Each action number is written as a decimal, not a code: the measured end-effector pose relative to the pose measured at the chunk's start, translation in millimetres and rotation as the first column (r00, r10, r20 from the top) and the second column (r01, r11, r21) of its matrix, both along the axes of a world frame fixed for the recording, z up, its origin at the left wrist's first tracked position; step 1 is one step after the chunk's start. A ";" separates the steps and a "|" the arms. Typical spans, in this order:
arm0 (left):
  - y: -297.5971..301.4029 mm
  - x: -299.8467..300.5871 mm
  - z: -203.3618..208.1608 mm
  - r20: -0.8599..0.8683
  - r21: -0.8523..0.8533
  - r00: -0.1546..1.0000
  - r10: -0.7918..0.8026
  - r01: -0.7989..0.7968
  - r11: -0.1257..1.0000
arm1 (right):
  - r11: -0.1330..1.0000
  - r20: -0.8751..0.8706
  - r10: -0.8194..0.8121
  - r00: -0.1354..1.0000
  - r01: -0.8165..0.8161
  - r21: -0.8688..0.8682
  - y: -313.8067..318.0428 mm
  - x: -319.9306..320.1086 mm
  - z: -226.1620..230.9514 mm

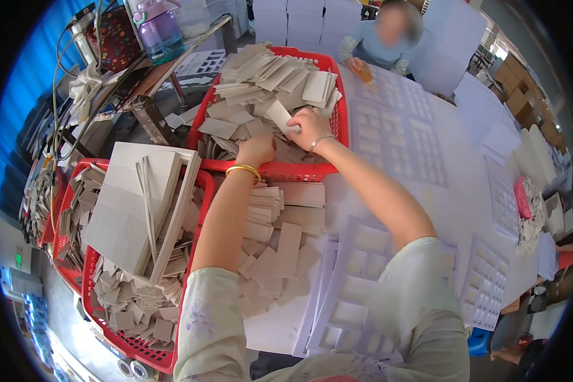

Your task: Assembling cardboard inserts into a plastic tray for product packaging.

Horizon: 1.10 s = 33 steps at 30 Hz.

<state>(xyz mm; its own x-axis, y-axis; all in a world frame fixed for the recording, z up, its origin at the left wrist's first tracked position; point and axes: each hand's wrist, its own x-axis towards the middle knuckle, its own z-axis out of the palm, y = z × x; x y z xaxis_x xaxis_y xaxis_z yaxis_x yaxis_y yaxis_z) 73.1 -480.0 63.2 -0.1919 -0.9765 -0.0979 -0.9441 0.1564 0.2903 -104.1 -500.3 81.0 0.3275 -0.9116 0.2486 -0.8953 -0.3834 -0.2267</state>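
Note:
A red plastic basket [335, 63] heaped with grey-white cardboard pieces [280, 70] stands at the far side of the table. My right hand [310, 127] is inside it, its fingers closed on a flat cardboard piece [280, 116]. Just left of it, my left hand [256, 151] reaches over the basket's near rim, curled among loose pieces. Its fingertips are hidden, so what it grips cannot be made out. Under my forearms, by the near side of the basket, lie stacked cardboard strips [302, 194] and scattered pieces [267, 270].
A second red basket [149, 347] at left holds cut pieces, with a stack of large cardboard sheets [130, 210] on top. White sheets with rectangular cutouts [350, 312] lie near me on the table [395, 197]. Across it sits a co-worker [379, 44]. A bottle [159, 32] stands on the left shelf.

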 end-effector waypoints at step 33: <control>190.9 -157.2 -49.5 -0.608 0.014 0.758 -0.234 0.305 0.952 | 0.785 0.589 -0.589 0.553 0.218 0.580 286.2 -285.9 -74.9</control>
